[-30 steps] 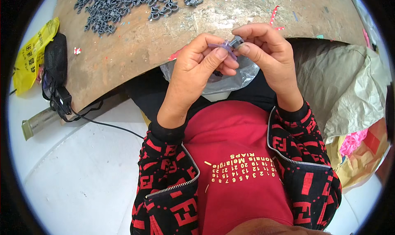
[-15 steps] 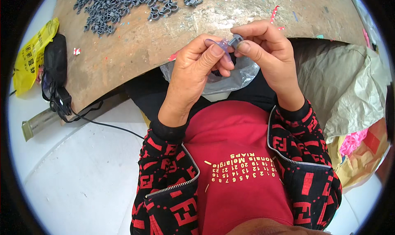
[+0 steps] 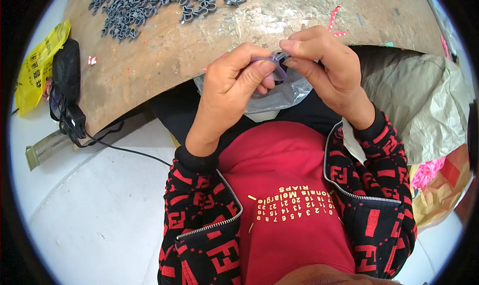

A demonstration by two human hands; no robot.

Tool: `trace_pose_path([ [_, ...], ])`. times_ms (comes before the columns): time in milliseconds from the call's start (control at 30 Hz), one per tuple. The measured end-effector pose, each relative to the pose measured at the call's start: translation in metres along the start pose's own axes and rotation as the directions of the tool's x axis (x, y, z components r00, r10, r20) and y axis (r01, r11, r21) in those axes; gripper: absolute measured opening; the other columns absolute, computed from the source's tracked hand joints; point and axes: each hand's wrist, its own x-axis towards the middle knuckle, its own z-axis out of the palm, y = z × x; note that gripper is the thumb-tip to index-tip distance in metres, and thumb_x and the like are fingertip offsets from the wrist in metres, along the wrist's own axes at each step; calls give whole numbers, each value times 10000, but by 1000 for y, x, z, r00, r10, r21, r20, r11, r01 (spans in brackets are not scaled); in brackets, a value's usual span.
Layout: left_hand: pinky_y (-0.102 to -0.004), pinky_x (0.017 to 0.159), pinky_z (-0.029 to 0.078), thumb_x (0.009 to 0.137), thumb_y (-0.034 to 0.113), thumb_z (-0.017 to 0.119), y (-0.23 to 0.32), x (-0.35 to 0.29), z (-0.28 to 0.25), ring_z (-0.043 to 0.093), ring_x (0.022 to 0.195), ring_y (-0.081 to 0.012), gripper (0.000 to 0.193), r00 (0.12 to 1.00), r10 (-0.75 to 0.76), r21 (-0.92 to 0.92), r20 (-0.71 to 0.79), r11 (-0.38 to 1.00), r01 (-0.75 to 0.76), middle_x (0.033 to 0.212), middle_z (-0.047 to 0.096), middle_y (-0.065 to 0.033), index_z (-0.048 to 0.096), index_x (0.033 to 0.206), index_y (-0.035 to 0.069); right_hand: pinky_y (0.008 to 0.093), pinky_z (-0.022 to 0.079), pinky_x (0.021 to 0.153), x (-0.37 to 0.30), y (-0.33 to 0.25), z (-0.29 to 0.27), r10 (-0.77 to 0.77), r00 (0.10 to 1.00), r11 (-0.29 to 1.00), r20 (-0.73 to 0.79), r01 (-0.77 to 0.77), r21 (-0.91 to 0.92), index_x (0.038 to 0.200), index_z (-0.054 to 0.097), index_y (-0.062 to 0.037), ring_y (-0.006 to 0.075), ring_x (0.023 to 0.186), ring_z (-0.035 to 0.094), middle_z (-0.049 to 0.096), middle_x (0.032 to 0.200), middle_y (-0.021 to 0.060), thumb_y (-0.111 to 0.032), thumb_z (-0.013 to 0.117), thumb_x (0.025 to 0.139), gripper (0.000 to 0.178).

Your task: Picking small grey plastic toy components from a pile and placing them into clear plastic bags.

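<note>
My left hand point(image 3: 232, 80) pinches a clear purplish suction cup point(image 3: 280, 73) between thumb and forefinger, just past the table's near edge. Thumb and forefinger of my right hand point(image 3: 332, 68) close on a small grey plastic clip point(image 3: 283, 56) at the cup's neck. The two parts touch, but fingers cover much of the join, so how far one sits in the other cannot be made out. At the far left of the tabletop lies a heap of similar grey clips point(image 3: 132, 8).
The wooden table point(image 3: 149, 60) curves in front of me. A clear plastic bag point(image 3: 272, 100) sits below my hands. On the left are a yellow bag point(image 3: 42, 68), a black mesh pouch point(image 3: 66, 70) and a cable point(image 3: 129, 154); on the right, a pale woven sack point(image 3: 419, 100).
My right fingers have shifted round the grey clip, covering more of it. The suction cup has tilted, its rim now turned downward. Both hands stay in nearly the same place.
</note>
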Motion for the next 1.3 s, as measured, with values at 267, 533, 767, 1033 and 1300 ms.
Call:
trace_pose_path([
  [267, -171, 542, 389, 906, 245, 525, 4, 10, -24, 485, 593, -46, 239, 867, -243, -295, 435, 871, 392, 664, 539, 0, 570, 834, 22, 305, 438, 547, 27, 6, -15, -559, 779, 761, 284, 619, -196, 865, 604, 28, 223, 635, 546, 568, 824, 116, -59, 634, 618, 263],
  [533, -259, 552, 425, 862, 131, 556, 22, 14, -22, 551, 617, -126, 117, 975, -31, 259, 219, 966, -27, 669, 554, -41, 581, 847, 17, 256, 457, 744, -1, 5, 4, 254, 962, 930, 96, -270, 247, 946, 586, 0, 174, 824, 581, 582, 910, 96, 15, 607, 808, 141],
  [767, -280, 511, 412, 858, 118, 562, 20, 2, -23, 550, 580, -164, 112, 954, 178, 357, 243, 897, -258, 673, 555, -58, 568, 825, 11, 272, 457, 702, -4, -3, 10, 217, 973, 933, 74, -230, 278, 983, 578, -1, 186, 795, 578, 581, 913, 101, 25, 616, 789, 199],
  [1033, -188, 502, 408, 911, 190, 524, -1, -2, -34, 525, 562, -73, 176, 781, -187, -440, 596, 737, 512, 634, 552, -10, 563, 856, 28, 300, 455, 584, 28, -3, -6, -593, 761, 767, 261, 633, -102, 895, 574, -2, 211, 652, 537, 558, 839, 95, -65, 644, 691, 225],
  [1300, -216, 572, 427, 909, 144, 514, 23, 5, -34, 528, 606, -90, 141, 947, 82, 431, 309, 876, -216, 685, 570, -22, 567, 856, 25, 285, 475, 657, -1, 0, 18, 30, 999, 993, 45, -35, 113, 920, 594, -24, 231, 763, 609, 618, 848, 113, 58, 655, 728, 218],
])
